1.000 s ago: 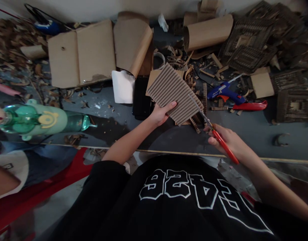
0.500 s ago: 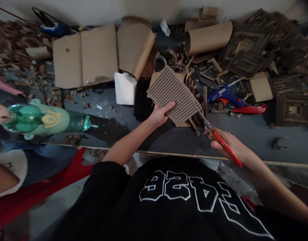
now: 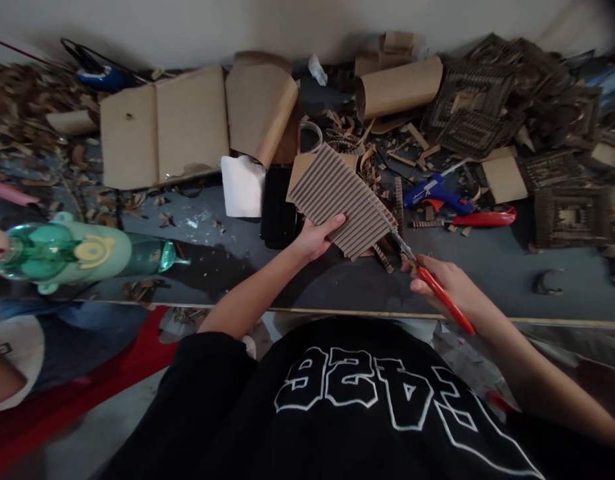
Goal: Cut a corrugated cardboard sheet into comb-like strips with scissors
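A piece of corrugated cardboard (image 3: 337, 200) with its ridges showing is pinched at its lower left edge by my left hand (image 3: 317, 237), thumb on top. My right hand (image 3: 442, 283) is closed round the red handles of a pair of scissors (image 3: 446, 300). The scissor blades lie along the right part of the cardboard, near its right edge; how far apart they are I cannot tell. Cut strips lie under and beside the sheet, and one ridged strip (image 3: 398, 203) is on the table just right of it.
A blue glue gun (image 3: 440, 193) and a red-handled tool (image 3: 485, 218) lie to the right, near dark woven-looking cardboard squares (image 3: 570, 217). Folded cardboard (image 3: 190, 127), a black phone-like object (image 3: 278, 208) and a green water bottle (image 3: 97, 253) are left. A person sits at far left.
The view has shifted slightly, so the table's things appear lower and further left. The scissor blades reach a little further up along the cardboard's right edge. Both hands keep their holds.
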A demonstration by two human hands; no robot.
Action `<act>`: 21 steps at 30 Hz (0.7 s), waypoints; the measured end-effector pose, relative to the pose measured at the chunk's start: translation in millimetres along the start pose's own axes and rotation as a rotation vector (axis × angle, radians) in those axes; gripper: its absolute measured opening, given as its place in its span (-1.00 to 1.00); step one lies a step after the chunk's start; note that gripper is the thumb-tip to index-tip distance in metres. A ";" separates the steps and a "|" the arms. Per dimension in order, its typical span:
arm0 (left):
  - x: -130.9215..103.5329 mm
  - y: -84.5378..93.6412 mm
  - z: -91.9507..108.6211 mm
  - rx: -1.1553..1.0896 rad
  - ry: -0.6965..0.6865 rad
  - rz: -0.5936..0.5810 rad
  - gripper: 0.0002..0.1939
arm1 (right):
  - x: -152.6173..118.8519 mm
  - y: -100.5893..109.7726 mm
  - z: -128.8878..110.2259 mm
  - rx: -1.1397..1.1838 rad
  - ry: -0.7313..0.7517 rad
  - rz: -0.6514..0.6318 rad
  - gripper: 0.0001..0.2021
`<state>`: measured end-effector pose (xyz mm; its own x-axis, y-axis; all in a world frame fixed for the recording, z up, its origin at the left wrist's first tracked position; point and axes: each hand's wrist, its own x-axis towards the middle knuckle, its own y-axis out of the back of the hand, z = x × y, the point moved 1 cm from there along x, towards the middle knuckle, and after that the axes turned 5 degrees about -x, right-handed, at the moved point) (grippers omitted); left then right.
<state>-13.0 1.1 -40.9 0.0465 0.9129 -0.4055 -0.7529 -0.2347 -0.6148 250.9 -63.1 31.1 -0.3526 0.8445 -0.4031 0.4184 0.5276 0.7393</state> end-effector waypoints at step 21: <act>-1.9 -2.3 0.1 0.011 0.007 -0.002 -0.02 | 5.3 4.5 -14.1 -0.261 -0.103 0.062 -0.24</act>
<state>-11.4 0.0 -38.6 0.0528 0.9108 -0.4094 -0.7600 -0.2293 -0.6082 239.1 -57.5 39.9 -0.2409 0.8863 -0.3955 0.2025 0.4445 0.8726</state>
